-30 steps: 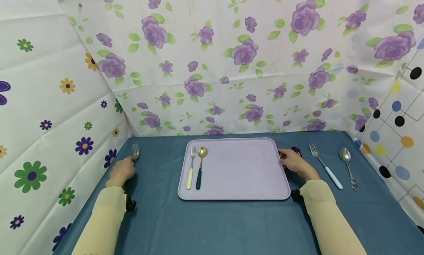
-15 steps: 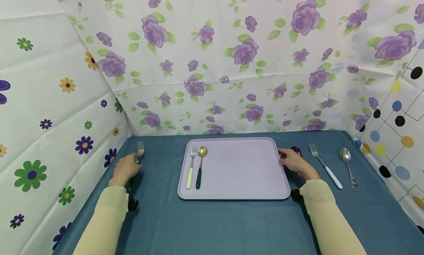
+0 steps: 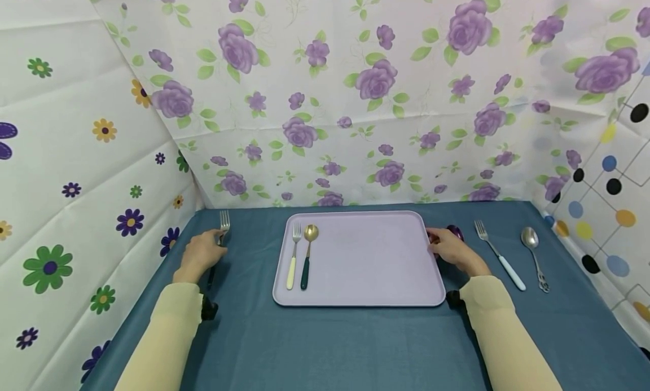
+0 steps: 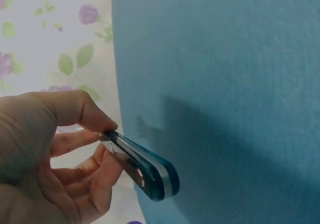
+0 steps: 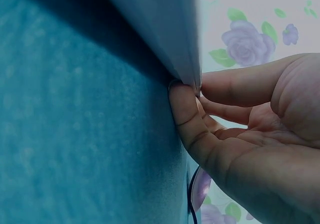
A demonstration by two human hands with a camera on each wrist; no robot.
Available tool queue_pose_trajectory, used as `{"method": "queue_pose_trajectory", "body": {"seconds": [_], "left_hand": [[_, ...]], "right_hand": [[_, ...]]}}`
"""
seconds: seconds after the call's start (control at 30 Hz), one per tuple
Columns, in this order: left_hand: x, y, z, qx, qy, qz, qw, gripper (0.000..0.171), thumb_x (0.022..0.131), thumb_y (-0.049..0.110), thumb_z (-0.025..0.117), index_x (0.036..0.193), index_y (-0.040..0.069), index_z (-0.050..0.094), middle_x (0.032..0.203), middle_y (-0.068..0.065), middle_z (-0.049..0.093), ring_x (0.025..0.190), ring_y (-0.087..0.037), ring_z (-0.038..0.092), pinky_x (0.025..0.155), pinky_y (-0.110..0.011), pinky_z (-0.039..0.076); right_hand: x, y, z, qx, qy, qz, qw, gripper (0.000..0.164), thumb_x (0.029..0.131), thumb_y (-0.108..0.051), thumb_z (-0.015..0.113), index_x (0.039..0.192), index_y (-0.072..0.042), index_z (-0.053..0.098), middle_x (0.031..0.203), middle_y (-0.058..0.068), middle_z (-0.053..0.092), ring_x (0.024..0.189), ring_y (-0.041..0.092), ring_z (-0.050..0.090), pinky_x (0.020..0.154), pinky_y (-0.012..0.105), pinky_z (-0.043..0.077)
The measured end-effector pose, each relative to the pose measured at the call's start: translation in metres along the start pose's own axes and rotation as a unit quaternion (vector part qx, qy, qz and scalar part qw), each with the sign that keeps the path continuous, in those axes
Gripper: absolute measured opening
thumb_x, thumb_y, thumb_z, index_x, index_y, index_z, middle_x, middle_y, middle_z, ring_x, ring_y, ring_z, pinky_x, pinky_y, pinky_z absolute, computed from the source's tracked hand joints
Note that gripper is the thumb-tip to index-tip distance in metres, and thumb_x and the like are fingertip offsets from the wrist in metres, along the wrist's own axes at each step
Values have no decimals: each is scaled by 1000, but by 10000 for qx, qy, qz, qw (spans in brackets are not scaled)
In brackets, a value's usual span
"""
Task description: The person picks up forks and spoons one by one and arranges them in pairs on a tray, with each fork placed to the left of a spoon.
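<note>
- Back sheet (image 3: 325, 97): white, purple roses, green leaves; a horizontal crease across it.
- Left sheet (image 3: 81, 171): white, creased; green, orange and purple flowers.
- Right sheet (image 3: 609, 233): white; black, blue, yellow and orange dots, thin dark lines.
- Tablecloth (image 3: 315, 346): plain blue, lightly wrinkled; far edge meets back sheet.
- Light: soft, with shadows on the tablecloth.

The left sleeve (image 3: 159, 337), at eight o'clock, and right sleeve (image 3: 508, 329), at four, show plain pale yellow. A black wrist camera (image 3: 209, 309) flanks the left cuff (image 3: 178, 295) toward four o'clock; a second black camera (image 3: 453, 299), the right cuff (image 3: 481, 288) toward eight.
</note>
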State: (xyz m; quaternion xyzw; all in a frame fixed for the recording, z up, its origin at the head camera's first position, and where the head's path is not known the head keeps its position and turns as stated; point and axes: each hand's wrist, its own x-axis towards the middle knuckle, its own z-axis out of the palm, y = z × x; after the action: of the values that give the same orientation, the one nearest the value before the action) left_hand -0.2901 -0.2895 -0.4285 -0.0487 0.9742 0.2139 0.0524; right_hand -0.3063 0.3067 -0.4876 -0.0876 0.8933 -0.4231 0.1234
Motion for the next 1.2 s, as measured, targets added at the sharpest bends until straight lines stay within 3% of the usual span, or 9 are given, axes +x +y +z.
{"method": "queue_pose_trajectory", "body": {"seconds": [0.17, 0.37, 0.6, 0.77, 1.2], "left_hand": [[0, 8, -1, 56, 39, 32, 10000, 57, 98, 14, 66, 150, -4, 50, 105, -23, 63, 79, -31, 53, 68, -45, 44], [0, 17, 1, 97, 116, 53, 9999, 56, 98, 14, 65, 150, -3, 52, 95, -18, 61, 76, -30, 54, 66, -43, 42], [2, 26, 1, 127, 234, 123, 9996, 58, 98, 14, 66, 151, -3, 50, 116, -24, 65, 90, -33, 58, 76, -49, 49], [3, 32, -1, 102, 205, 117, 9997, 57, 98, 14, 66, 150, -3, 51, 122, -26, 65, 96, -35, 60, 84, -55, 51], [2, 40, 0, 101, 175, 230, 9995, 56, 98, 13, 67, 149, -3, 52, 120, -25, 66, 93, -34, 62, 77, -50, 52]], "right_hand": [[-1, 0, 0, 43, -14, 3, 10000, 56, 101, 5, 50, 152, 20, 32, 115, 27, 60, 98, 32, 59, 84, 42, 58], [-1, -1, 0, 53, -7, -17, 10000, 57, 101, 5, 51, 152, 20, 32, 115, 27, 60, 98, 32, 59, 83, 41, 58], [-1, -1, 0, 48, -16, 41, 10000, 57, 101, 5, 51, 152, 20, 32, 117, 28, 59, 99, 33, 58, 86, 44, 58], [0, -1, -1, 30, -12, 64, 10000, 57, 101, 4, 51, 153, 19, 32, 119, 29, 59, 100, 34, 58, 87, 45, 58], [-1, -2, 0, 64, -7, 35, 10000, 57, 101, 5, 51, 152, 20, 32, 118, 29, 58, 100, 34, 58, 86, 44, 58]]}}
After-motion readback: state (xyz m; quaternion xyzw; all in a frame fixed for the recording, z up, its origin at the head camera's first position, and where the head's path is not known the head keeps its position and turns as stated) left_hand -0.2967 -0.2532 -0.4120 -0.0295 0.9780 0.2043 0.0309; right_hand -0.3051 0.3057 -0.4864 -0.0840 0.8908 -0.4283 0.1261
